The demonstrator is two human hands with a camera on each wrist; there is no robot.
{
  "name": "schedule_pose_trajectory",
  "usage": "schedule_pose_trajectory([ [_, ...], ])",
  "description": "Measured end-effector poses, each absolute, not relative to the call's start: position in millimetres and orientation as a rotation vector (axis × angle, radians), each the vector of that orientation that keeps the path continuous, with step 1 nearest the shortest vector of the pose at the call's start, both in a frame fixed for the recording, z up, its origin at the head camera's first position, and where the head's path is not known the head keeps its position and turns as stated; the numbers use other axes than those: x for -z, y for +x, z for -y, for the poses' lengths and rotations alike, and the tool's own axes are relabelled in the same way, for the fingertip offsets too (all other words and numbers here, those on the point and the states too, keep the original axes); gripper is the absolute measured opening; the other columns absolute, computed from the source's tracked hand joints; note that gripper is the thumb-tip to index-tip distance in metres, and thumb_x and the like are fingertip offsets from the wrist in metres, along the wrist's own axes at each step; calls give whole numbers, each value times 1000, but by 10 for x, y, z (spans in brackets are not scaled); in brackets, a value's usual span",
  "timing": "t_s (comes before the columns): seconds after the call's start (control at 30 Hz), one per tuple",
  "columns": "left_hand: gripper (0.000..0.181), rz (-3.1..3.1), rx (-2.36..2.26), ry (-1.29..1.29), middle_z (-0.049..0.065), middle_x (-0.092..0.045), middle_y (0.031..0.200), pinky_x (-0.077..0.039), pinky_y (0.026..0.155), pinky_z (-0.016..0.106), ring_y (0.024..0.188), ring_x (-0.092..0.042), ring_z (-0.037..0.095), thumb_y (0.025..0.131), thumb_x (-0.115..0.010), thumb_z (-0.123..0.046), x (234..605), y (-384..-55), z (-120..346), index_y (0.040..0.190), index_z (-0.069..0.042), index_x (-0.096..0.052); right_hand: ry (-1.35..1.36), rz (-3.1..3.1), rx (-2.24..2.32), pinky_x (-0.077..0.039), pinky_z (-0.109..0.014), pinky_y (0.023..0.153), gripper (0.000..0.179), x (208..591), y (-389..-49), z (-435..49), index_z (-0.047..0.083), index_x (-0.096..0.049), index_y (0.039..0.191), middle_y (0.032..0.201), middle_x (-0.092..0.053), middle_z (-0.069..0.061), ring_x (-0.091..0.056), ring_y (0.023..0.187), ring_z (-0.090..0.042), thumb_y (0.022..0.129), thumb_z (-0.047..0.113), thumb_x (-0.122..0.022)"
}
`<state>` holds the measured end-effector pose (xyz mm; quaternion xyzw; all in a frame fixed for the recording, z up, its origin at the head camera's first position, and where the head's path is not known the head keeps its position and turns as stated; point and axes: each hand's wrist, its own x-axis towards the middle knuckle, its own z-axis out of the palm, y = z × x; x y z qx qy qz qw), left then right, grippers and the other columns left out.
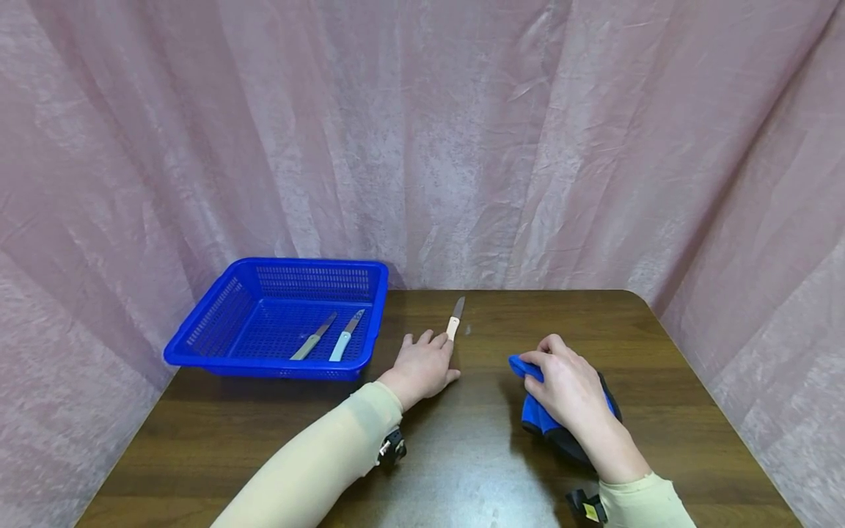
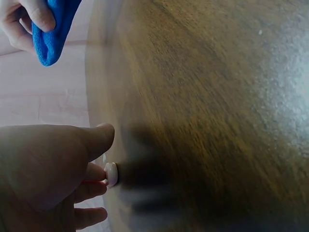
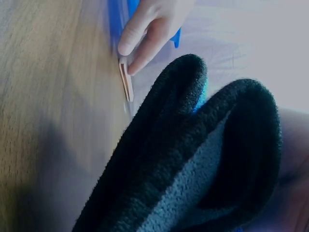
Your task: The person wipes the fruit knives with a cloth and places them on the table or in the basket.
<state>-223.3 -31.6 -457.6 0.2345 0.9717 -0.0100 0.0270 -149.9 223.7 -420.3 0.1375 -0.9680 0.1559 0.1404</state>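
Note:
A folding knife with a pale cream handle (image 1: 452, 328) lies on the table, its blade pointing toward the curtain. My left hand (image 1: 425, 367) reaches over the table with fingers extended, the fingertips at the handle's near end. In the left wrist view the thumb stands apart from the knife handle (image 2: 111, 174). My right hand (image 1: 569, 381) pinches a blue cloth with black edging (image 1: 538, 414) and holds it folded to the right of the knife. Black folds of the cloth (image 3: 183, 135) fill much of the right wrist view.
A blue plastic basket (image 1: 264, 361) stands at the left rear of the table. Inside it lie a knife with a greenish handle (image 1: 305, 347) and one with a light blue handle (image 1: 339, 346). A pink curtain (image 1: 462, 147) hangs behind the wooden table (image 1: 475, 455).

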Motion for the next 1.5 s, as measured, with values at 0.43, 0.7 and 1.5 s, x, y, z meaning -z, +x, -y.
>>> schedule_pose_trajectory([
  [0.43, 62, -2998, 70, 771, 4, -59, 160, -40, 119, 63, 152, -50, 34, 107, -68, -54, 4584, -2160, 387, 152, -12, -63, 412, 2793, -441, -58, -53, 74, 33, 4204, -1485, -2224, 11, -85, 120, 113, -65, -12, -67, 82, -30, 87, 8, -80],
  [0.7, 61, -2972, 107, 788, 4, -59, 160, -38, 121, 63, 153, -49, 33, 107, -67, -55, 4556, -2069, 443, 151, -13, -65, 413, 2803, -431, -57, -53, 73, 34, 4201, -1474, -2208, 10, -85, 121, 113, -65, -12, -67, 81, -30, 87, 7, -80],
  [1.5, 53, -3002, 148, 911, 5, -66, 149, -40, 120, 62, 142, -59, 30, 104, -73, -54, 4534, -1687, 710, 138, -13, -71, 424, 2796, -438, -57, -51, 71, 33, 4193, -1441, -2137, 10, -85, 121, 111, -64, -11, -66, 79, -29, 88, 8, -81],
])
